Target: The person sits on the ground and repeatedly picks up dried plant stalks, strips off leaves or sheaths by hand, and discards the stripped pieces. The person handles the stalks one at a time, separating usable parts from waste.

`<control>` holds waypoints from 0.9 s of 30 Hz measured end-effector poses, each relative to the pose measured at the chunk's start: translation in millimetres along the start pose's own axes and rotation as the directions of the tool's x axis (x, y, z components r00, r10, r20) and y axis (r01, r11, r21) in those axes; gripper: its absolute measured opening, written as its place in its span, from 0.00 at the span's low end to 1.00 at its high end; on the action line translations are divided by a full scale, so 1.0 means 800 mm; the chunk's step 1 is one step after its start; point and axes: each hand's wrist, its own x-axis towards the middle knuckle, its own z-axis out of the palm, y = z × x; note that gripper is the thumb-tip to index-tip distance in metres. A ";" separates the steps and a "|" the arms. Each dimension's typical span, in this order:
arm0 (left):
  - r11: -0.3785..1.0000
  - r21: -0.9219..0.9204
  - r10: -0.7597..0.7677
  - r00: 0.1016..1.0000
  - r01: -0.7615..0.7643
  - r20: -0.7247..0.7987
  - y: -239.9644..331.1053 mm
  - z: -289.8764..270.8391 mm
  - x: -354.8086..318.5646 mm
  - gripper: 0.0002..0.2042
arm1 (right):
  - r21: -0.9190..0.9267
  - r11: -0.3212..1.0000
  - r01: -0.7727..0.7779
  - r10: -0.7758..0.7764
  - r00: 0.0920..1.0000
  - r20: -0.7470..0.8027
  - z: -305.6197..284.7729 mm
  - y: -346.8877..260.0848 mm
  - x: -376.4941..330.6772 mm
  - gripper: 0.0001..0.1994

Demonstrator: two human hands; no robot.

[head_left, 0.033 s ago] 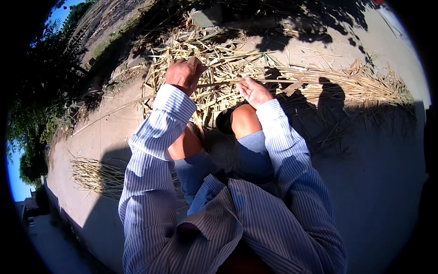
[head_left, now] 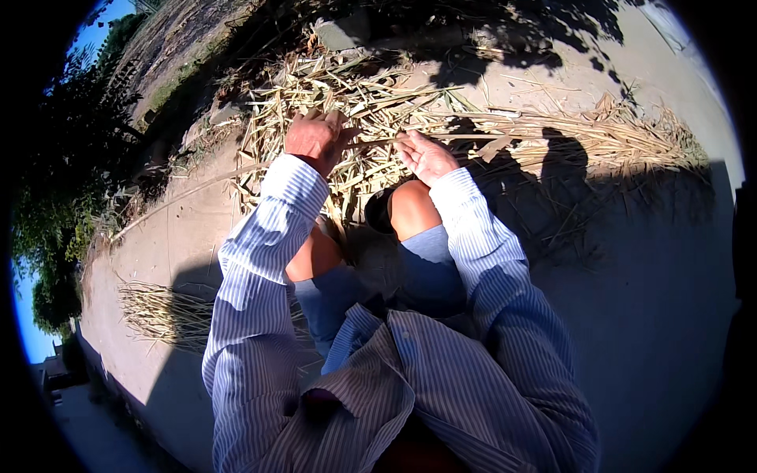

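A long, thin dry stalk [head_left: 371, 144] runs crosswise in front of me, passing through both hands. My left hand [head_left: 315, 142] is closed round it, knuckles up, and the stalk's far left part slants down toward the ground. A short way to the right, my right hand [head_left: 428, 160] has its palm turned up, with thumb and fingertips pinching the same stalk. Beneath and beyond both hands lies a loose heap of dry, pale leaves and husk strips [head_left: 307, 87]. To the right, a pile of long dry stalks [head_left: 623, 146] stretches along the ground.
A smaller bundle of cut stalks [head_left: 162, 311] lies at my left, partly in shadow. My bent knees [head_left: 414, 211] are just below my hands. A stone block [head_left: 343, 33] stands beyond the heap. Bushes [head_left: 59, 197] border the concrete at the left.
My right hand has shifted slightly left, its fingers closer together on the stalk. The left hand stays closed, its knuckles turned a little. The whole view has moved slightly.
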 end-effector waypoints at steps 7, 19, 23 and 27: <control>0.902 -0.271 -0.221 0.898 0.336 0.379 0.044 0.019 0.004 0.12 | 0.154 0.973 0.174 -0.158 0.981 -0.113 -0.050 -0.041 -0.024 0.12; 0.995 0.082 0.052 0.999 -0.053 0.017 0.069 0.021 -0.009 0.10 | 0.075 0.978 0.194 -0.154 0.919 -0.363 -0.090 -0.045 -0.009 0.16; 1.000 -0.020 0.003 0.996 -0.002 0.085 0.019 -0.068 -0.041 0.09 | 0.116 0.964 0.240 -0.153 0.856 -0.494 -0.167 -0.099 -0.027 0.14; 0.968 0.002 -0.240 0.923 0.251 0.301 -0.031 -0.139 -0.079 0.09 | 0.049 0.980 0.193 -0.153 0.887 -0.436 -0.165 -0.107 -0.027 0.15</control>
